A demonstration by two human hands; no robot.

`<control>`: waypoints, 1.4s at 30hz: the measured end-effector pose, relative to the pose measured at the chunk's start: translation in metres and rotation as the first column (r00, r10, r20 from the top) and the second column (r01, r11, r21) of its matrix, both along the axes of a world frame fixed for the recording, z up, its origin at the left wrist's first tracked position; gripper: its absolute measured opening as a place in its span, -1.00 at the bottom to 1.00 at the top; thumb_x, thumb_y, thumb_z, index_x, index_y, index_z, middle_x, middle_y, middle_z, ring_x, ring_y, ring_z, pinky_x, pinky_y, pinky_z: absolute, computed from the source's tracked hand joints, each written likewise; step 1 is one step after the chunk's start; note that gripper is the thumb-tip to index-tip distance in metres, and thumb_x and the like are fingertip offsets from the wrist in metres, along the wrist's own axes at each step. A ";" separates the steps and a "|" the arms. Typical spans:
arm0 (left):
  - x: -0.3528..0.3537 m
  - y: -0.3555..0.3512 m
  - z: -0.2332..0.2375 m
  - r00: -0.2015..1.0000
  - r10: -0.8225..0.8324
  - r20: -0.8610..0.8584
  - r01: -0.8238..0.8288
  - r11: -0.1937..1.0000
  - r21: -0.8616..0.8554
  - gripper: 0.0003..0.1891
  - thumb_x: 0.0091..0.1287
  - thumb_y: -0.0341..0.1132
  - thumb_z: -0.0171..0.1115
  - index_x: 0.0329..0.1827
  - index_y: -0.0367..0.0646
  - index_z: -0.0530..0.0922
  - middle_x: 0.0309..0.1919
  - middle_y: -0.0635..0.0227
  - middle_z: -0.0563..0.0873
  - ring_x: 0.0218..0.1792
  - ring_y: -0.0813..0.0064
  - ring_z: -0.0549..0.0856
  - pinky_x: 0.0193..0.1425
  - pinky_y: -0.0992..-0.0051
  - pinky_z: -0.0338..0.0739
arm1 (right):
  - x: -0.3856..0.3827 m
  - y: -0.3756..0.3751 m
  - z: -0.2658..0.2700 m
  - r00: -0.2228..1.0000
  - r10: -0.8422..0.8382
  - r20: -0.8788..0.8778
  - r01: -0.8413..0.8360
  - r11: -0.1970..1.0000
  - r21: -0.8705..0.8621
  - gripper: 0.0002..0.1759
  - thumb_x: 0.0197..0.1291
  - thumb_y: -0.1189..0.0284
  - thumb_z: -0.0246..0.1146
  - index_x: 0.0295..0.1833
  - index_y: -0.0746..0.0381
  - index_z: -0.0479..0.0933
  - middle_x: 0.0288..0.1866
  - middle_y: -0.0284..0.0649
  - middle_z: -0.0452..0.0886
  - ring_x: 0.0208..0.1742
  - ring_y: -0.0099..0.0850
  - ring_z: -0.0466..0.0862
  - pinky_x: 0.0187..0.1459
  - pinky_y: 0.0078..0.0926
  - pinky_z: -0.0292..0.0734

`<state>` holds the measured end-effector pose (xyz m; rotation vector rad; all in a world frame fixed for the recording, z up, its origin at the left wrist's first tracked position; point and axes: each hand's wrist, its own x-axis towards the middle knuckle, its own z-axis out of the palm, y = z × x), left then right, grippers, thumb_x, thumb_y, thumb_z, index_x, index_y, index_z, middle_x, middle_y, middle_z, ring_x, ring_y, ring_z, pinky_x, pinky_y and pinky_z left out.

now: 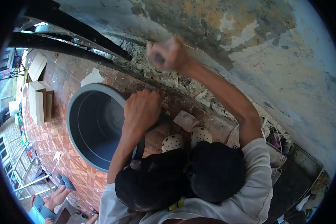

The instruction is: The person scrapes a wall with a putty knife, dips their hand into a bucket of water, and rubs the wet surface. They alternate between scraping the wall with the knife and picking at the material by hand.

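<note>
My right hand [170, 54] is raised by the wall, smeared by motion. Its fingers are wrapped round a tool whose dark, rounded handle end [159, 58] shows; the rest of the tool is hidden or blurred. Below it lies crumbled plaster rubble [175, 80] along the foot of the wall [250, 56]. My left hand [143, 108] is closed, back upward, beside the rim of a large grey plastic tub [72, 123]. What those fingers hold, if anything, is hidden. The tub's mouth is turned toward me. A flat broken piece of masonry [186, 120] rests on the tiles near my shoes [173, 143].
Dark beams [71, 30] slant in from the upper left. Cardboard [39, 102] stands on the tiled floor [89, 183]. Another person's legs [58, 198] show at lower left. A dark panel [295, 190] and debris lie at right against the wall.
</note>
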<state>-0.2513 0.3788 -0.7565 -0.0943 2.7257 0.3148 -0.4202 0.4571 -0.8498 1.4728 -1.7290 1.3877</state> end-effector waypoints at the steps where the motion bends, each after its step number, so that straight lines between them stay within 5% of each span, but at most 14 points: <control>1: -0.002 -0.001 0.000 1.000 0.013 0.011 -0.013 1.000 -0.001 -0.76 0.32 -0.25 0.07 -0.30 -0.22 0.62 -0.38 -0.03 0.68 -0.25 -0.01 0.69 -0.13 0.10 0.55 | 0.010 0.003 0.012 0.998 -0.008 -0.063 0.009 1.000 0.010 -0.85 0.13 0.48 0.34 -0.45 0.09 0.54 -0.75 -0.41 0.52 -0.80 -0.48 0.51 -0.76 -0.52 0.43; 3: -0.003 -0.002 0.001 1.000 0.016 -0.018 -0.017 1.000 -0.012 -0.76 0.33 -0.24 0.06 -0.29 -0.22 0.62 -0.37 -0.02 0.68 -0.24 -0.01 0.69 -0.11 0.09 0.54 | 0.026 0.013 0.027 0.987 -0.014 -0.161 0.021 0.999 0.041 -0.92 0.13 0.47 0.33 -0.37 0.09 0.56 -0.74 -0.39 0.52 -0.79 -0.48 0.52 -0.74 -0.52 0.44; 7: -0.001 0.000 0.001 1.000 0.023 0.007 -0.023 1.000 -0.016 -0.76 0.33 -0.24 0.05 -0.27 -0.22 0.61 -0.38 -0.02 0.68 -0.24 -0.02 0.68 -0.11 0.09 0.54 | 0.006 0.011 0.011 0.983 -0.180 0.028 0.174 0.973 0.154 -0.84 0.16 0.47 0.31 -0.46 0.10 0.53 -0.77 -0.37 0.49 -0.79 -0.47 0.52 -0.75 -0.50 0.43; 11: 0.000 0.001 0.001 0.999 0.017 0.043 -0.017 1.000 -0.003 -0.76 0.33 -0.24 0.05 -0.25 -0.21 0.61 -0.38 -0.02 0.68 -0.25 -0.02 0.68 -0.12 0.09 0.54 | 0.021 0.018 0.018 0.979 -0.136 -0.155 0.151 0.985 0.088 -0.89 0.14 0.50 0.30 -0.41 0.13 0.52 -0.75 -0.38 0.52 -0.77 -0.49 0.55 -0.74 -0.51 0.46; 16: -0.002 0.000 0.002 0.999 0.011 0.042 -0.009 0.999 -0.031 -0.76 0.33 -0.24 0.06 -0.27 -0.21 0.62 -0.36 -0.01 0.67 -0.22 -0.02 0.67 -0.10 0.09 0.53 | 0.023 0.014 0.018 0.985 -0.142 -0.093 0.150 0.986 0.079 -0.93 0.12 0.51 0.32 -0.38 0.19 0.55 -0.72 -0.39 0.55 -0.73 -0.49 0.59 -0.70 -0.53 0.50; 19: 0.003 -0.001 -0.003 1.000 -0.014 -0.017 0.013 0.999 -0.035 -0.76 0.33 -0.24 0.07 -0.27 -0.22 0.63 -0.36 -0.01 0.67 -0.22 -0.03 0.67 -0.09 0.09 0.53 | 0.023 0.009 0.025 0.983 -0.180 -0.049 0.176 0.982 -0.071 -0.58 0.08 0.64 0.30 -0.68 0.14 0.25 -0.85 -0.36 0.28 -0.87 -0.43 0.36 -0.80 -0.47 0.26; 28: 0.001 0.000 -0.004 1.000 -0.007 -0.003 0.007 0.999 -0.038 -0.77 0.32 -0.25 0.08 -0.27 -0.21 0.63 -0.38 -0.02 0.67 -0.25 -0.04 0.67 -0.11 0.08 0.53 | 0.016 0.009 0.019 0.976 -0.199 -0.091 0.192 0.978 -0.087 -0.61 0.04 0.67 0.30 -0.66 0.16 0.27 -0.83 -0.37 0.28 -0.86 -0.41 0.35 -0.80 -0.44 0.21; 32: -0.002 -0.001 0.001 0.998 -0.031 0.047 0.032 0.999 -0.032 -0.78 0.31 -0.25 0.09 -0.23 -0.20 0.63 -0.38 -0.02 0.67 -0.26 -0.05 0.67 -0.13 0.08 0.54 | 0.027 0.017 0.035 0.980 -0.187 -0.067 0.192 0.979 0.073 -0.86 0.00 0.53 0.37 -0.37 0.16 0.52 -0.65 -0.40 0.57 -0.65 -0.42 0.63 -0.65 -0.48 0.47; 39: -0.006 0.000 0.007 0.998 -0.014 0.069 0.016 0.999 -0.031 -0.78 0.31 -0.24 0.09 -0.20 -0.18 0.63 -0.36 -0.02 0.68 -0.26 -0.04 0.68 -0.12 0.07 0.54 | 0.037 0.015 0.033 0.936 -0.322 -0.143 0.332 0.942 0.054 -0.81 0.00 0.46 0.40 -0.37 0.16 0.48 -0.68 -0.33 0.55 -0.72 -0.41 0.58 -0.69 -0.48 0.42; 42: 0.002 0.001 -0.002 0.998 -0.035 0.047 0.037 0.999 -0.031 -0.77 0.32 -0.23 0.09 -0.20 -0.17 0.63 -0.35 -0.02 0.68 -0.25 -0.04 0.68 -0.11 0.07 0.54 | 0.013 0.015 0.018 0.975 -0.217 -0.042 0.219 0.974 0.052 -0.75 0.01 0.55 0.37 -0.55 0.15 0.41 -0.78 -0.36 0.41 -0.81 -0.48 0.45 -0.77 -0.50 0.30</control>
